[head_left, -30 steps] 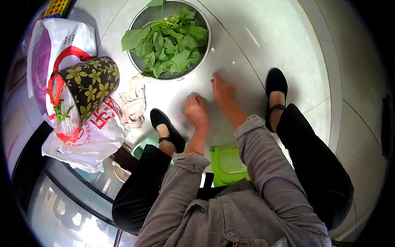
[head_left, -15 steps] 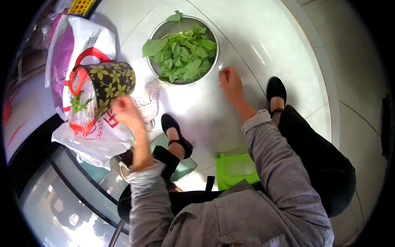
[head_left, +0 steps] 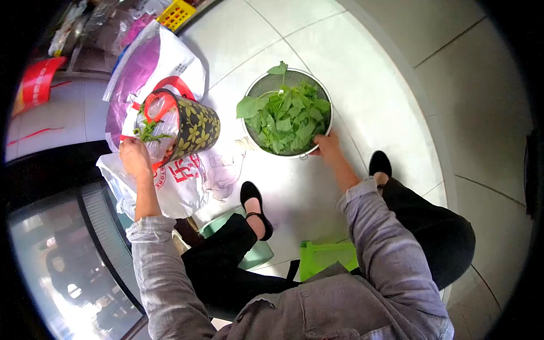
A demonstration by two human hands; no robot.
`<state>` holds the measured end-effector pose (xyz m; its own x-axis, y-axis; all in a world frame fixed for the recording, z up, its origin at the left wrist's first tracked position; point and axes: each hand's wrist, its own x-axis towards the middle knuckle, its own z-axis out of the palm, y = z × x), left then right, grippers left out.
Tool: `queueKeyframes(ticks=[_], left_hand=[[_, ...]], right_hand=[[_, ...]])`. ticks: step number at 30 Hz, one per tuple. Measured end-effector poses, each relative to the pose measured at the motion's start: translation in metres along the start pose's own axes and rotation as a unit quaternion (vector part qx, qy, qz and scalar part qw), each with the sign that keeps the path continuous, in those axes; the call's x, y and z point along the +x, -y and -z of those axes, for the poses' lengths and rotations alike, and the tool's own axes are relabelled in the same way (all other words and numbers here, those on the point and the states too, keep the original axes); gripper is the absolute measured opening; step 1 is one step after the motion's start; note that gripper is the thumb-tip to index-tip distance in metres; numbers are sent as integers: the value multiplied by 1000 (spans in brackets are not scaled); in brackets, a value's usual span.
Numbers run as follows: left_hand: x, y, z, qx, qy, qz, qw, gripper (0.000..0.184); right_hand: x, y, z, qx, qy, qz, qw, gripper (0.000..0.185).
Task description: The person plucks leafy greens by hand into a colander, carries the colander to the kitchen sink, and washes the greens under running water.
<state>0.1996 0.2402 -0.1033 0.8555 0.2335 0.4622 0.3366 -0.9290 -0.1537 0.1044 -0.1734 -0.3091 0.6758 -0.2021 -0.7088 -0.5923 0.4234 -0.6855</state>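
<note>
Tiled floor (head_left: 374, 79), white bag (head_left: 178, 198) with red "STORE" lettering

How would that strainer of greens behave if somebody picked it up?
The strainer should be stiff, as its round rim looks like metal. It is probably light for its size: thin mesh, loose leaves. Raised only at the edge by the right hand, it may tip and spill some.

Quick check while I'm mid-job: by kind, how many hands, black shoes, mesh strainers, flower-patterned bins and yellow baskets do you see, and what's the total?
Left hand and right hand: 2
Black shoes: 2
Mesh strainer: 1
Flower-patterned bin: 1
Yellow basket: 1
Total: 7
</note>
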Motion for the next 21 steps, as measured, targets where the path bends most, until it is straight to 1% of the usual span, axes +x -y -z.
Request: queueKeyframes(ticks=[3, 4, 5, 6, 7, 8, 9, 10, 11, 12, 13, 14, 15, 16, 17, 18, 19, 20, 21], left_hand=[[-7, 0, 25, 4, 34, -30, 999, 33], [-16, -12, 44, -87, -3, -65, 994, 39], [-23, -17, 41, -117, -98, -133, 979, 34], [-36, -44, 76, -172, -40, -109, 978, 26], [-49, -65, 90, -261, -86, -137, 952, 19], [-64, -88, 107, -346, -25, -115, 931, 17], [-78, -110, 121, -395, -28, -177, 901, 16], [-90, -134, 132, -428, 10, -160, 889, 15], [-97, -156, 133, -468, 20, -172, 866, 17], [-105, -176, 140, -514, 82, -164, 838, 20], [-111, -195, 144, -594, 159, -132, 777, 24], [-120, -200, 167, -582, 268, -82, 763, 34], [-129, -213, 171, -594, 292, -91, 744, 51], [-136, -224, 193, -658, 363, -39, 659, 66], [-138, -228, 216, -630, 408, -32, 660, 75], [-142, -235, 215, -612, 439, -51, 656, 76], [-145, -242, 217, -586, 471, -87, 654, 75], [-150, -245, 222, -522, 473, -155, 693, 69], [-160, -241, 224, -482, 405, -260, 733, 59]], right_hand=[[-55, 37, 5, 19, 50, 24, 998, 49], [-74, 46, 4, 22, 51, 51, 997, 50], [-93, 54, 7, 19, 50, 57, 997, 50], [-115, 63, 9, 28, 59, 85, 994, 50], [-133, 68, 12, 35, 66, 113, 991, 51], [-149, 72, 20, 16, 81, 131, 988, 52], [-174, 79, 25, 15, 75, 137, 988, 51], [-189, 84, 32, 11, 86, 139, 987, 52], [-202, 87, 38, 6, 95, 137, 986, 53], [-215, 92, 45, -4, 102, 127, 987, 54], [-224, 97, 51, -15, 109, 114, 987, 54], [-259, 104, 57, -30, 105, 102, 989, 55], [-273, 114, 66, -51, 119, 84, 988, 56], [-285, 123, 71, -68, 120, 70, 988, 56], [-293, 130, 73, -85, 122, 54, 987, 56], [-289, 131, 77, -112, 122, 31, 986, 56], [-285, 132, 78, -105, 127, 26, 986, 55], [-283, 133, 78, -99, 131, 17, 986, 54], [-283, 126, 75, -94, 132, 10, 987, 54]])
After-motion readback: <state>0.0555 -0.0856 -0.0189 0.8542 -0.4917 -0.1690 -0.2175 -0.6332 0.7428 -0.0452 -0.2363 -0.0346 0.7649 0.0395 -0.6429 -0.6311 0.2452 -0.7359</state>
